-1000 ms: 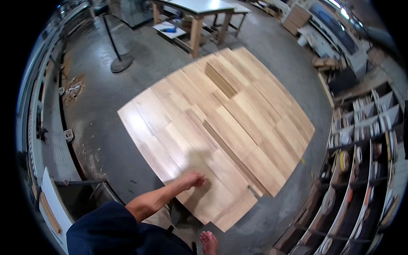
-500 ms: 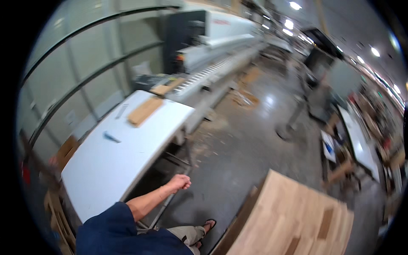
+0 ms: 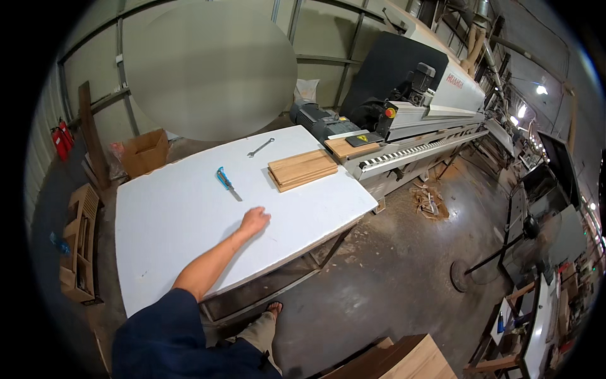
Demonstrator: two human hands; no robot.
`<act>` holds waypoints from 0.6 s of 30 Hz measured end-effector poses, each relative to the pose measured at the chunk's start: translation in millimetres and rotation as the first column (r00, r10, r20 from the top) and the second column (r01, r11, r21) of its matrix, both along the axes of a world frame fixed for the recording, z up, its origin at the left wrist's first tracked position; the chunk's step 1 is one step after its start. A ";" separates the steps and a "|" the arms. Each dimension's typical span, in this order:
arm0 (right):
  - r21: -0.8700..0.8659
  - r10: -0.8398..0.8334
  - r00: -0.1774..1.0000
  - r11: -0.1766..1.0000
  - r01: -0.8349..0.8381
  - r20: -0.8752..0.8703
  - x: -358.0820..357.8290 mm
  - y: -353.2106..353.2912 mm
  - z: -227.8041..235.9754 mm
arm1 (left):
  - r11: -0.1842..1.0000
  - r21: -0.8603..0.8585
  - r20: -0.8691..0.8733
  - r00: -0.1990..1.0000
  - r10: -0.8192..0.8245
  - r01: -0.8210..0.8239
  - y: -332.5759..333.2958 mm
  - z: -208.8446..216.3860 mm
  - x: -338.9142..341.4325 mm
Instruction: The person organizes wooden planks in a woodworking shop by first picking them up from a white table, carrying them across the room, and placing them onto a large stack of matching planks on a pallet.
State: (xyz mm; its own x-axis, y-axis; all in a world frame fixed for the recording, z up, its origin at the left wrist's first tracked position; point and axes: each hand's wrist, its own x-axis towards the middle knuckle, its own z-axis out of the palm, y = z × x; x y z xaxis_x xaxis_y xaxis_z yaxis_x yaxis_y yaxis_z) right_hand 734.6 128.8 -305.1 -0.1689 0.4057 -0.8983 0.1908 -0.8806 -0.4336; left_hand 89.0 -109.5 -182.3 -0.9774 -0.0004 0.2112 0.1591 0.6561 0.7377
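Observation:
My left hand (image 3: 254, 221) is over the near right part of a white-topped table (image 3: 170, 234), fingers curled in and nothing visible in them. Closest to it is a utility knife (image 3: 226, 181) with a blue handle, lying flat with its blade toward the hand. Beyond the hand, flat wooden boards (image 3: 302, 169) are stacked near the table's right end. A metal wrench (image 3: 261, 147) rests behind the knife, toward the back edge. My right hand is out of view.
A long machine (image 3: 435, 120) with a roller track adjoins the table's far right end. Wooden panels (image 3: 404, 360) stand at the lower right. An open cardboard box (image 3: 145, 151) sits behind the table. A pole-mounted stand (image 3: 486, 260) is on the right.
The view has swung left, bringing the table toward the middle and the wooden panels down toward the lower edge. My left hand, beside the table earlier, now appears over its top, still curled.

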 end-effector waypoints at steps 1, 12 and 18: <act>0.008 0.002 1.000 1.000 -0.002 0.013 -18.4 2.9 10.5 | 1.000 0.008 0.013 1.000 0.002 -0.002 -5.0 -8.3 -27.5; 0.810 0.642 0.764 0.481 -0.336 -0.065 -390.2 157.6 39.3 | 0.940 0.065 0.242 0.920 0.310 -0.334 47.4 -1.0 -186.4; 0.862 0.804 0.551 0.101 -0.498 0.224 -715.9 96.3 165.2 | 0.915 0.208 -0.018 0.934 0.358 -0.346 32.2 -43.1 -170.1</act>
State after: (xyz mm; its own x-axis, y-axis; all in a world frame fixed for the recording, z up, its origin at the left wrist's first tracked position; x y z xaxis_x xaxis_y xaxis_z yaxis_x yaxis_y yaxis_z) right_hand 18.7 225.1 -139.9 -0.8968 0.4317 -0.0974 0.2528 0.3190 -0.9134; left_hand -81.1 -77.3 -225.4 -0.8934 -0.3896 0.2237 -0.0120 0.5185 0.8550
